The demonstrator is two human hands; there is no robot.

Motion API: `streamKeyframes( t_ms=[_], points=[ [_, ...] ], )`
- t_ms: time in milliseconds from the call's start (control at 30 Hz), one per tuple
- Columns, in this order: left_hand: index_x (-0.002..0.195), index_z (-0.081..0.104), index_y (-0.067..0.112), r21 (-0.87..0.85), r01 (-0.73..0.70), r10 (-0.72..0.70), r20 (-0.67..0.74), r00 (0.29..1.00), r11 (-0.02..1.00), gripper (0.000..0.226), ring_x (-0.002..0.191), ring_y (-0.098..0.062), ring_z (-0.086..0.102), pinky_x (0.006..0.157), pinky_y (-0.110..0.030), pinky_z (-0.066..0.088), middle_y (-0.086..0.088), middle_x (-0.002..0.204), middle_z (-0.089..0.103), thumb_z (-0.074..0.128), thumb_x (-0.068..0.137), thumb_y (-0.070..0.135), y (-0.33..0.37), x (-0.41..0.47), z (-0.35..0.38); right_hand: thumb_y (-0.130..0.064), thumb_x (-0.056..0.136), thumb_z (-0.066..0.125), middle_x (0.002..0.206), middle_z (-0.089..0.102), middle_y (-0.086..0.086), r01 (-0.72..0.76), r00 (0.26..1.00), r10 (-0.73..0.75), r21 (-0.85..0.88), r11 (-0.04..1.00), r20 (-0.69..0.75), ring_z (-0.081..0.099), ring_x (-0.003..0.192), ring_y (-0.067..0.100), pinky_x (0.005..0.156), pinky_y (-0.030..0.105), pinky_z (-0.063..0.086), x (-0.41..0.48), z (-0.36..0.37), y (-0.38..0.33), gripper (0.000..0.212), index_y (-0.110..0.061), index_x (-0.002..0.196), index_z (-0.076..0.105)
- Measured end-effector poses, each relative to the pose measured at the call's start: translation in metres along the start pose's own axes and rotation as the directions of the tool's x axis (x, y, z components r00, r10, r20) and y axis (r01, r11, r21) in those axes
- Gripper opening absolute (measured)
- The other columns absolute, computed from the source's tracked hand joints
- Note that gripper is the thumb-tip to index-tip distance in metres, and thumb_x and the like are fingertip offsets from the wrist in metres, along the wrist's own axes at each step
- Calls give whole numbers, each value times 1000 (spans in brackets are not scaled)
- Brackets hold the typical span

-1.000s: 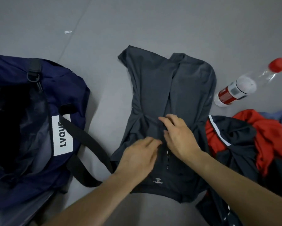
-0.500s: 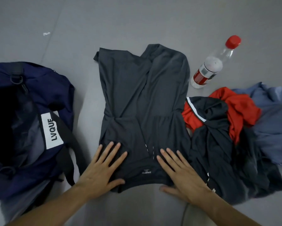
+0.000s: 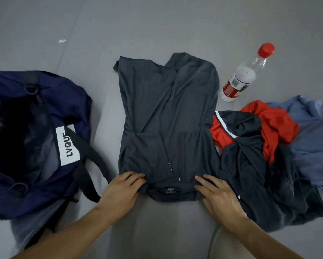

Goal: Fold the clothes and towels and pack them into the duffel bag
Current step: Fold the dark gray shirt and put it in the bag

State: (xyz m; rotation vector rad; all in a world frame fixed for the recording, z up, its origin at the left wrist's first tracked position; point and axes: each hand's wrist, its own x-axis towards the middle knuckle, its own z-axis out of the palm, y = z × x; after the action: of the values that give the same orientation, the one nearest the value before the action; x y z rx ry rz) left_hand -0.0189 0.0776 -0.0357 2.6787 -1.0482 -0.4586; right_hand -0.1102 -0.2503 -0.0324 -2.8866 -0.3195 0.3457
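Observation:
A dark grey shirt [image 3: 168, 116] lies flat on the grey floor, its sides folded inward, collar end nearest me. My left hand [image 3: 122, 193] grips the near left corner of the shirt, fingers curled over the fabric. My right hand [image 3: 218, 195] grips the near right corner the same way. The collar edge between them is slightly lifted and bunched. The navy duffel bag [image 3: 22, 200] with a white LVQUE label lies open at the left, its black strap [image 3: 89, 152] reaching toward the shirt.
A heap of unfolded clothes sits at the right: a black and red garment [image 3: 250, 146] and a blue one [image 3: 314, 139]. A clear plastic bottle [image 3: 244, 75] with a red cap lies beyond the heap. A scrap of white paper [image 3: 62, 41] is far left.
My hands went from pressing flat on the shirt's near part to gripping its near corners. Before that they were together at the shirt's middle, smoothing the fold.

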Motion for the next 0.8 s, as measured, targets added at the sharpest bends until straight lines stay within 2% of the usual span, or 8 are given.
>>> streamKeyframes(
  t_ms=[100, 200, 267, 433, 533, 633, 700, 800],
  points=[
    [111, 51, 37, -171, 148, -151, -4, 989, 974, 22, 77, -16, 66, 63, -30, 51, 10, 90, 69, 54, 92, 27, -8, 25, -25, -12, 78, 65, 98, 73, -2, -141, 989, 145, 277, 951, 5, 69, 92, 22, 80, 33, 54, 17, -15, 1, 31, -20, 108, 71],
    [115, 51, 38, -317, 207, -237, -58, 970, 926, 22, 78, -20, 67, 68, -34, 53, 5, 92, 72, 55, 97, 28, -26, 66, -57, -14, 90, 59, 75, 68, 5, -275, 952, 305, 382, 882, -20, 65, 70, 30, 62, 36, 49, 54, -39, 11, 17, -18, 106, 65],
    [114, 56, 33, -368, 253, -304, -88, 949, 895, 16, 87, -29, 68, 74, -39, 53, -2, 99, 73, 56, 98, 29, -39, 101, -76, -18, 93, 61, 74, 67, 8, -307, 922, 373, 394, 866, -101, 63, 72, 36, 63, 39, 47, 91, -54, 22, 6, -18, 100, 62],
    [120, 59, 20, -47, 320, -322, -213, 922, 946, 30, 94, -38, 64, 78, -44, 52, -11, 106, 70, 54, 100, 41, -62, 168, -97, -33, 100, 54, 108, 70, 12, -366, 864, 435, 275, 889, -255, 63, 99, 36, 82, 42, 48, 173, -72, 49, 33, -19, 129, 55],
    [127, 63, 10, 91, 148, -107, -352, 930, 985, 33, 103, -41, 61, 89, -47, 50, -14, 115, 67, 62, 95, 18, -51, 180, -88, -25, 99, 53, 142, 51, 16, -173, 903, 173, 35, 984, -393, 46, 133, 36, 108, 48, 41, 188, -67, 51, 49, -8, 145, 46],
    [140, 57, 10, 146, -79, 115, -258, 959, 986, 47, 127, -36, 55, 108, -46, 43, -15, 137, 60, 62, 94, 12, -36, 169, -49, -44, 101, 44, 158, 33, 15, 24, 980, -42, -94, 995, -195, 23, 150, 33, 121, 50, 22, 173, -36, 36, 62, -9, 151, 39],
    [160, 21, 21, 171, -2, 11, -51, 999, 985, 59, 152, -29, 21, 124, -46, 18, -11, 165, 24, 36, 106, 39, -38, 153, -22, -61, 99, 22, 167, 9, 8, 14, 998, -7, -112, 994, 57, -2, 154, 25, 125, 48, 4, 156, -13, 30, 76, -16, 159, 13],
    [160, -9, 30, 220, 107, -115, 21, 993, 969, 63, 155, -25, -8, 126, -48, 1, -5, 169, -7, 8, 105, 55, -52, 127, 0, -72, 96, 7, 167, -12, 2, -16, 991, 31, -113, 993, 131, -20, 151, 19, 124, 48, -5, 137, 3, 29, 82, -22, 158, -9]
  ],
)
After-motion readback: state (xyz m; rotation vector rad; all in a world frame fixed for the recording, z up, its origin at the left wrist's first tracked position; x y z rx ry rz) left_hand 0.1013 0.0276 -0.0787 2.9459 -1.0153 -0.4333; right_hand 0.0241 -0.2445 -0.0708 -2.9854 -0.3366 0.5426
